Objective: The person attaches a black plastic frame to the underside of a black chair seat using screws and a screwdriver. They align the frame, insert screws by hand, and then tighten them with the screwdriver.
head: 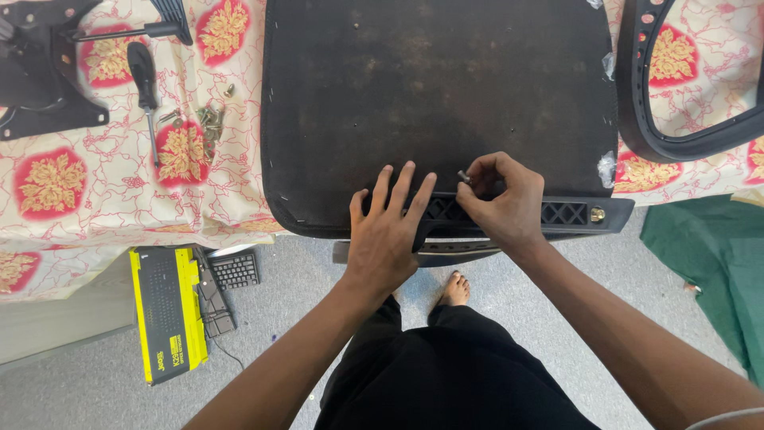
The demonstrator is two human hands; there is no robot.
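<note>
The left hand [387,231] is lying flat, fingers spread open, pressing on a black bracket [557,213] along the near edge of an upturned black chair seat [430,87]. The right hand [501,199] is pinching a small bolt [463,176] in closed fingers just above the bracket. A screwdriver [146,84] and loose screws [208,119] are lying on the patterned surface [103,199], well apart to the left.

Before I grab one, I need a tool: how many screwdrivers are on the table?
1: the screwdriver lies on the tablecloth, left of the seat. Others may be hidden.
</note>
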